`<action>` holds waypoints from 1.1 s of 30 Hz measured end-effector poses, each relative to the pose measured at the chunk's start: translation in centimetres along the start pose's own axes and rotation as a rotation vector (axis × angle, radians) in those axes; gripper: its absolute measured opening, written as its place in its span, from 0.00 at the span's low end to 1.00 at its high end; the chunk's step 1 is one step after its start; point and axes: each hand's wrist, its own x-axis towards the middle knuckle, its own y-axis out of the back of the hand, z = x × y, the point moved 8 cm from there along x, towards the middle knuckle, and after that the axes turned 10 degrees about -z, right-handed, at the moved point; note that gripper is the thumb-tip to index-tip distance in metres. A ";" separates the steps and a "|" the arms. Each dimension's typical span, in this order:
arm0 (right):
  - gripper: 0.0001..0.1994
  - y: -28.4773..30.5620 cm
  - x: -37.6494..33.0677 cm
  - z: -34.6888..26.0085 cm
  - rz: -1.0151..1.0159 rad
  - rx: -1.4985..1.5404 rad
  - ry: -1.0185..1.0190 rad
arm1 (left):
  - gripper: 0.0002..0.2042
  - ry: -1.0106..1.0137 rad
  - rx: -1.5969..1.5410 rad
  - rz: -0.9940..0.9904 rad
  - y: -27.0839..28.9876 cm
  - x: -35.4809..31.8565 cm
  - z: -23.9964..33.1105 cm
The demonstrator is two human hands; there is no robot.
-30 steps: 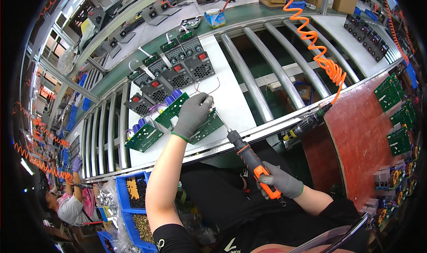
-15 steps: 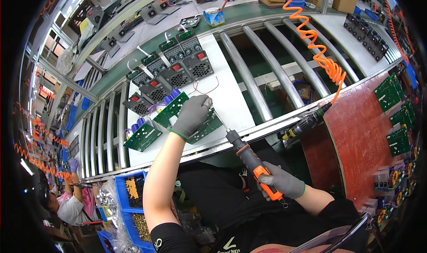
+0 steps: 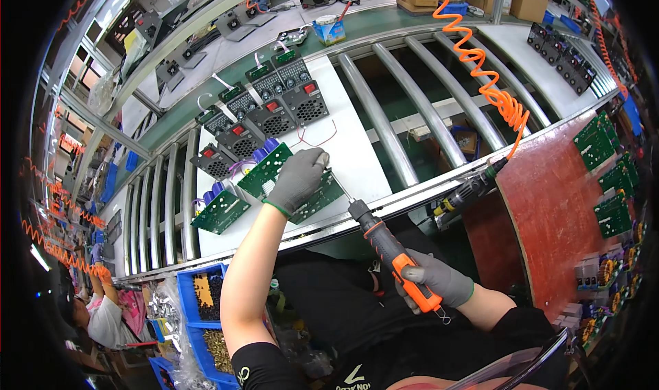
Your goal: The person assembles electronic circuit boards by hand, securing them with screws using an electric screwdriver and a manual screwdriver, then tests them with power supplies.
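My left hand [image 3: 298,179], in a grey glove, is closed over a green circuit board [image 3: 321,199], its thumb and fingers at the board's far right edge. The board lies tilted on a white panel [image 3: 364,160], with purple cylindrical parts [image 3: 266,150] at its far left. My right hand [image 3: 438,280], also gloved, is wrapped around a black and orange electric screwdriver [image 3: 392,249]. The screwdriver's thin shaft points up and left to the board's right edge near my left fingertips; whether its tip touches a screw is too small to tell. A second circuit board [image 3: 221,211] rests just left.
Black fan housings [image 3: 274,115] with red switches stand behind the boards. Metal rollers [image 3: 405,109] flank the panel. Another power driver [image 3: 467,192] hangs on an orange coiled hose [image 3: 504,102]. Blue screw bins [image 3: 199,335] are lower left. More boards [image 3: 611,215] lie on a red surface at right.
My left hand stays on the board. My right hand and the screwdriver's rear end have shifted slightly right and down. At far left, a co-worker's raised hand has moved a little left.
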 end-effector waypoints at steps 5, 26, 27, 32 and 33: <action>0.27 0.3 0.0 0.3 -0.013 -0.002 0.011 | 0.16 0.002 0.020 -0.002 -0.2 0.0 0.0; 0.38 2.2 0.7 1.5 -0.031 0.016 0.016 | 0.14 0.011 -0.260 0.021 0.2 -0.6 -0.3; 0.39 2.2 0.7 1.6 -0.029 0.001 0.012 | 0.14 0.024 -0.340 0.040 0.5 -0.7 -0.4; 0.38 2.8 0.9 1.5 -0.053 0.020 0.035 | 0.16 0.013 -0.009 0.005 1.0 -0.5 0.7; 0.36 3.0 0.9 1.7 -0.054 0.034 0.017 | 0.16 0.050 -0.024 -0.043 0.4 -0.4 0.4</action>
